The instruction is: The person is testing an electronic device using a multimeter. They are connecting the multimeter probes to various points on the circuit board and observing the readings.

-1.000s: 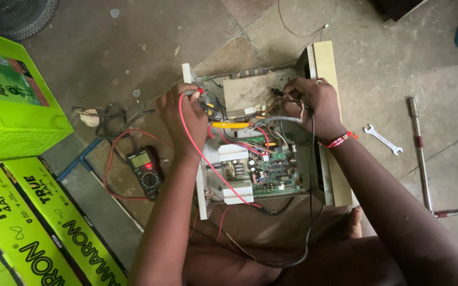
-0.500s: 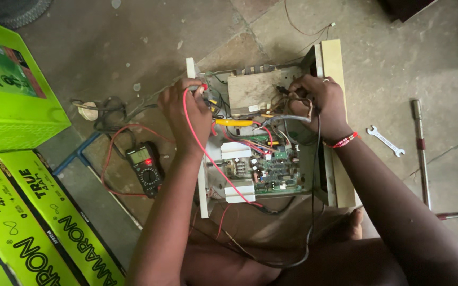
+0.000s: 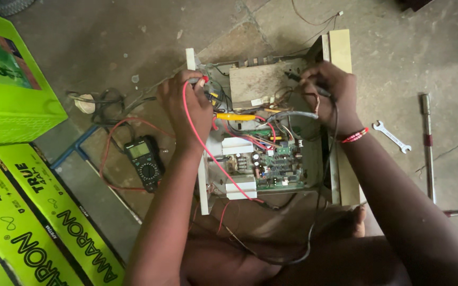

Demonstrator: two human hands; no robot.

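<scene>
Largest near you are the bright green boxes [image 3: 6,79] at your left, one standing, others lying flat by your left arm. In front of your knees the opened electronics chassis [image 3: 340,116] sits on the concrete floor [image 3: 123,37], its green circuit board [image 3: 276,164] exposed in the near half and a grey metal block [image 3: 258,85] at the far end, with a tangle of coloured wires between them.

Your left hand [image 3: 184,108] rests over the chassis's left wall, fingers curled together around the red test probe [image 3: 203,79], whose red lead [image 3: 213,159] loops back across the board. Your right hand [image 3: 329,92] is at the far right corner of the chassis, fingers pinched on the black test probe [image 3: 306,83], its black lead running down towards your lap.

A digital multimeter [image 3: 143,161] lies on the floor just left of your left forearm. Well to the right lie a long metal rod [image 3: 428,148] and a small open-ended spanner [image 3: 392,136].
</scene>
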